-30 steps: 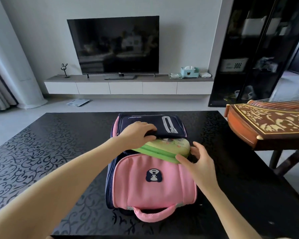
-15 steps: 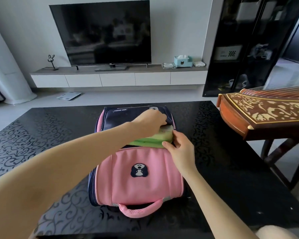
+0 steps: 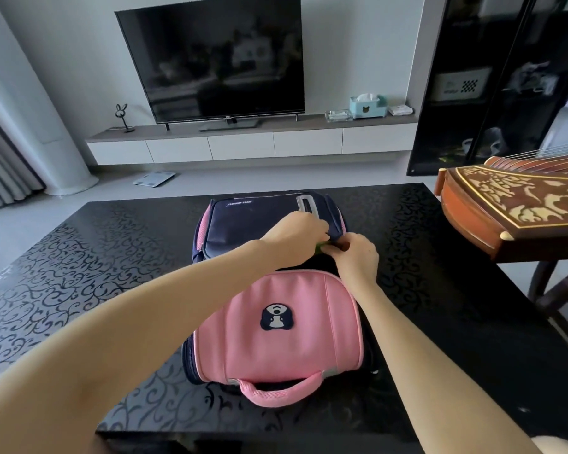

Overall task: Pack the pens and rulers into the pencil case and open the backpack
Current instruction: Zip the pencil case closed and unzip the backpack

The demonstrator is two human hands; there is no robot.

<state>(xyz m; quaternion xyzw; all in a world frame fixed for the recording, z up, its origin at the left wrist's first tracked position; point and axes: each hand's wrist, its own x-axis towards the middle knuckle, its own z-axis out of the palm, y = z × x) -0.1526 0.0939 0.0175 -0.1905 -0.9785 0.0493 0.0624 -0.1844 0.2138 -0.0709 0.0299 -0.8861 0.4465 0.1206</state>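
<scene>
Lying flat, backpack [image 3: 276,326], green pencil case [image 3: 320,246] nearly swallowed inside

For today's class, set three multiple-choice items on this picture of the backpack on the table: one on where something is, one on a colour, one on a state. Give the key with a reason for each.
1. Where do both hands meet?
A. at the pink handle
B. at the seam between the navy flap and the pink front pocket
C. on the bare table

2. What colour is the sliver showing between the hands?
A. green
B. red
C. white

3. How does the backpack lie?
A. standing upright
B. hanging off the table edge
C. flat on the table, handle toward the camera

Key:
1 B: the left hand and right hand pinch at the edge of the navy flap, above the pink front pocket.
2 A: a green sliver peeks out there.
3 C: the backpack lies flat on the black table, its pink handle nearest the camera.
</scene>
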